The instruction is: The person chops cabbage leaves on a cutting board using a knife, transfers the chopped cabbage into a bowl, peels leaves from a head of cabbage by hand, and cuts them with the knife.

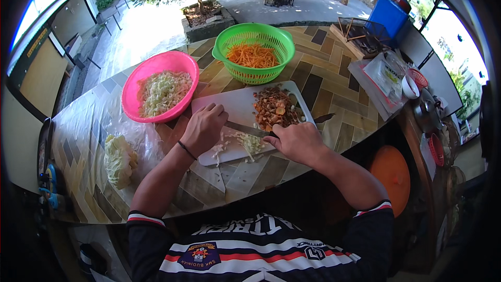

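My right hand (299,143) grips the dark handle of a kitchen knife (246,128), whose blade lies low over a white cutting board (235,103) and points left. My left hand (207,127) is at the blade's tip end, fingers curled down; whether they pinch the tip is hidden. Chopped cabbage (250,143) is scattered on the board just below the blade. Beyond my right hand, a heap of brown and orange carrot scraps (276,107) covers the board's right end.
Shredded cabbage fills much of a pink basin (131,100) at the left. A green colander (250,76) behind the board contains shredded carrot (252,55). A cabbage piece (118,162) rests by a clear plastic bag (143,141). Plastic packaging (385,76) lies at the tabletop's right end.
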Tool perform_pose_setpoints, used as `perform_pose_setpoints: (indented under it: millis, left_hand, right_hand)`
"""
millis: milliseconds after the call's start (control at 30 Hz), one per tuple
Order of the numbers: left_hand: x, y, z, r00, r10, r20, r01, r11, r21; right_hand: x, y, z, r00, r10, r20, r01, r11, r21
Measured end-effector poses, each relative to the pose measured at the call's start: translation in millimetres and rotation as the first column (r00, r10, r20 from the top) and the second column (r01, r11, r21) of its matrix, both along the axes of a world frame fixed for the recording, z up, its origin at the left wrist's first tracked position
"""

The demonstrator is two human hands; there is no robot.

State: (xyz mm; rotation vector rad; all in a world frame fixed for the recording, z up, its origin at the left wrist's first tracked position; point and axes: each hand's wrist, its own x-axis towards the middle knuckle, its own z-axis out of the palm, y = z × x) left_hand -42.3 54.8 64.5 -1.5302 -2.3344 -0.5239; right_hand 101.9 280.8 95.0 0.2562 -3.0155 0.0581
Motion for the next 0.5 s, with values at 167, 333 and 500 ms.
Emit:
perform_pose_setpoints:
  millis: [167,333,500]
  left_hand:
    - [3,2,-20,0.998,-0.024,0.055,0.025,0.999,-0.020]
    - [9,4,-14,0.999,-0.042,-0.017,0.041,0.999,-0.032]
    - [11,3,-23,0.997,0.010,0.077,-0.018,0.995,0.098]
  right_hand:
    - [4,-2,-30,0.998,-0.027,0.048,0.028,1.000,-0.010]
    - [14,-10,-52,0.994,-0.099,-0.035,0.101,0.994,0.052]
    - [10,-9,-36,0.992,-0.119,0.049,0.124,0.986,-0.113]
